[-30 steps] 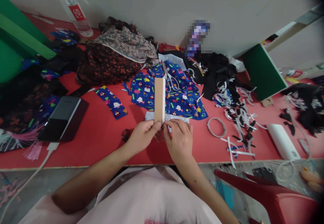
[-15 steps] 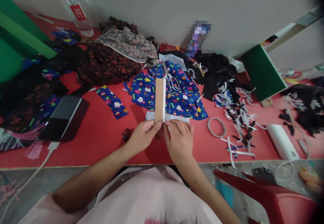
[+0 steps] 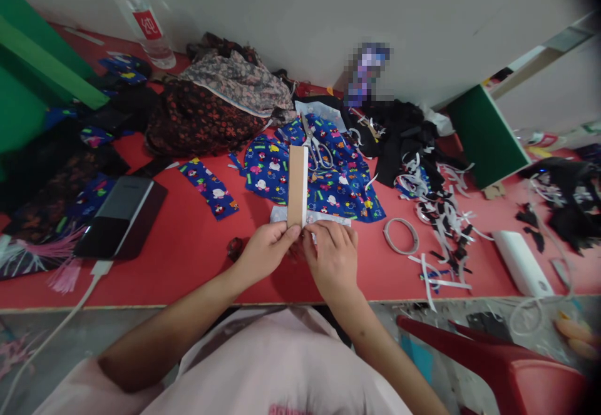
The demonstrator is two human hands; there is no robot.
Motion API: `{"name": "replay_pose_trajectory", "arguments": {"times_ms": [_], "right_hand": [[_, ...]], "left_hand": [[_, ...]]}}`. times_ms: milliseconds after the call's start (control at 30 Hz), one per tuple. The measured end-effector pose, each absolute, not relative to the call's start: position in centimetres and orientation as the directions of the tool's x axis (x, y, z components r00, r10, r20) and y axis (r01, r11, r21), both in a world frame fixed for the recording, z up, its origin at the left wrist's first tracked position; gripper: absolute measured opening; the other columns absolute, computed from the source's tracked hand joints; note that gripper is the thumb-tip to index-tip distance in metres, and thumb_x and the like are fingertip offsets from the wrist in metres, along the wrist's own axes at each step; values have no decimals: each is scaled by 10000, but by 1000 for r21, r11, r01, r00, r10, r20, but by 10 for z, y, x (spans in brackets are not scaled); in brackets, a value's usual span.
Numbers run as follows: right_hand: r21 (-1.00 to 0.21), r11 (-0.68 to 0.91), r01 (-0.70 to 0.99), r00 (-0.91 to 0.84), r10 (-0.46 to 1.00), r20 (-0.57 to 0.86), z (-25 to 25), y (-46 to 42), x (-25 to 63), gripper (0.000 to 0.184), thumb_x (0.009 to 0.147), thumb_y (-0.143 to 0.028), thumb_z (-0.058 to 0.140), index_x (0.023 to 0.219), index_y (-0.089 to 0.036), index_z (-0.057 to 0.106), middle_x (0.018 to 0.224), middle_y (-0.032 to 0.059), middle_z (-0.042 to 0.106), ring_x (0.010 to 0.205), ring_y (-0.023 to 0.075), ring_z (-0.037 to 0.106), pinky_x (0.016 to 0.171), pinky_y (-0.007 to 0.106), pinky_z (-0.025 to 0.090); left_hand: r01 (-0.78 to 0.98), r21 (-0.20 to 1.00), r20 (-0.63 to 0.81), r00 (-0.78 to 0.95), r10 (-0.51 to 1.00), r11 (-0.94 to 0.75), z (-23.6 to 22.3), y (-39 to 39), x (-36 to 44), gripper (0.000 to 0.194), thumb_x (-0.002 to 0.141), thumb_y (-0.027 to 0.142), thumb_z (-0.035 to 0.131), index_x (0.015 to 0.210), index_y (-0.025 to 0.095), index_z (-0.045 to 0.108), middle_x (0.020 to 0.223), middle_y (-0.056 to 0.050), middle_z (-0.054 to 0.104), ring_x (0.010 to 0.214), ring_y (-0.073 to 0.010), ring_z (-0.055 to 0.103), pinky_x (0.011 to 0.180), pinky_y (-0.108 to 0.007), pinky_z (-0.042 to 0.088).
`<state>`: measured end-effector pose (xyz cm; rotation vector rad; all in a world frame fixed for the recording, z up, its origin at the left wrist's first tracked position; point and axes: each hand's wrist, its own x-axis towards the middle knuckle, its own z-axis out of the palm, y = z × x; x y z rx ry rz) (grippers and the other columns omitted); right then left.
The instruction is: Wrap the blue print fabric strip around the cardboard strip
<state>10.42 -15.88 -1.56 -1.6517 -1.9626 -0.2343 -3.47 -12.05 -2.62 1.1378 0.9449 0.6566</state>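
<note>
A tan cardboard strip (image 3: 296, 186) with a white band along its right edge stands out lengthwise from my hands over the red table. My left hand (image 3: 268, 247) grips its lower end, thumb on top. At the lower right corner, by the white band, the thumb and fingers of my right hand (image 3: 332, 253) are pinched together; the exact contact is partly hidden. Beyond the strip lies blue cartoon-print fabric (image 3: 265, 168), with silver scissors (image 3: 319, 152) on it. Pale patterned material (image 3: 278, 214) shows beneath the strip's lower part.
A blue fabric strip (image 3: 210, 189) and a black power bank (image 3: 117, 218) lie to the left. On the right are a tape ring (image 3: 400, 236), black and white scraps (image 3: 446, 227) and a white device (image 3: 522, 263). Dark floral cloth (image 3: 201, 114) and a water bottle (image 3: 150, 33) sit behind.
Both hands keep hold at the strip's lower end, almost unmoved. The view has shifted very slightly.
</note>
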Motion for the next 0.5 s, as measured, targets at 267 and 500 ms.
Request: {"name": "replay_pose_trajectory", "arguments": {"times_ms": [267,500], "right_hand": [[-331,232,915,-51,878,475,-17,-158,110,54,853,-169,556,822,-184,597,830,37,667,827,178,612,780,332,382],[-345,235,909,-45,877,478,-19,-162,108,71,861,-191,557,901,-189,615,881,37,690,879,171,621,823,331,377]], "left_hand": [[-52,926,-299,499,813,373,-29,-121,-31,327,842,449,511,748,145,583,639,-9,644,568,-155,638,518,-256,515],[33,953,-284,456,844,303,-30,-121,-31,345,852,464,489,739,154,591,633,8,640,568,-143,620,548,-253,512]]}}
